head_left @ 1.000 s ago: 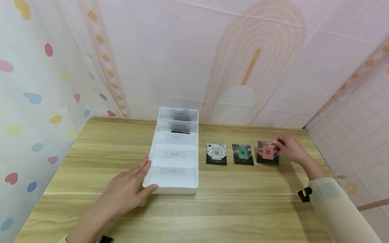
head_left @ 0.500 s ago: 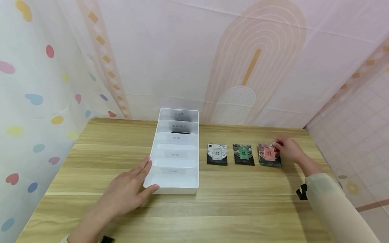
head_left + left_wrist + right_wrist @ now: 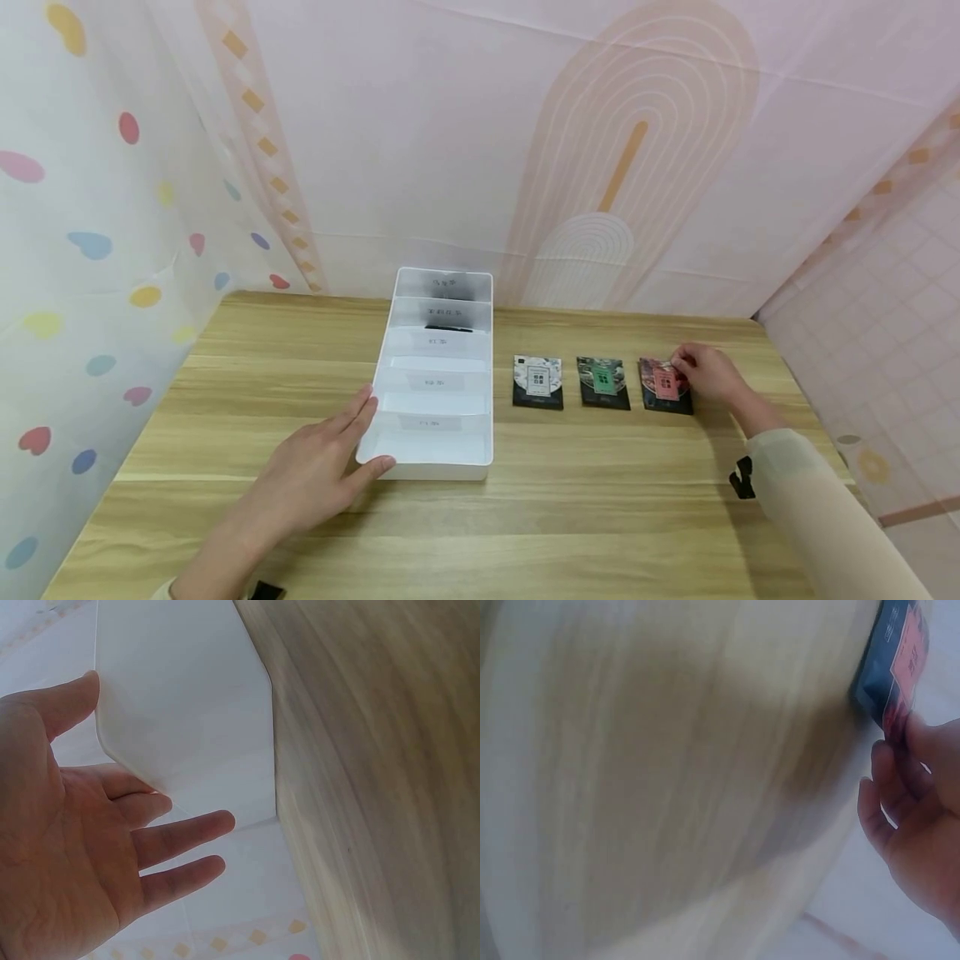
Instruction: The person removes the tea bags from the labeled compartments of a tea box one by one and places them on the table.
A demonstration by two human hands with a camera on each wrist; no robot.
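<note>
A white divided box (image 3: 490, 400) with labelled compartments stands left of centre on the table. My left hand (image 3: 318, 467) rests against its near left corner, fingers along the side and thumb on the front rim; in the left wrist view two fingers stick out past the wall. To the right, my right hand (image 3: 711, 372) pinches the upper right corner of a black and red tea sachet (image 3: 666, 385) between thumb and fingers. The right wrist view shows the red-labelled sachet (image 3: 907, 664) held at its corner. A green-labelled sachet (image 3: 603, 383) and a white-labelled sachet (image 3: 537, 382) lie left of it.
A patterned curtain (image 3: 435, 142) hangs behind the wooden table (image 3: 525, 533) and along both sides. Something dark (image 3: 448, 328) shows inside one of the box's rear compartments.
The red-labelled sachet has shifted slightly toward the near side with my right hand on its corner. My left hand stays at the box. The view has drifted a little.
</note>
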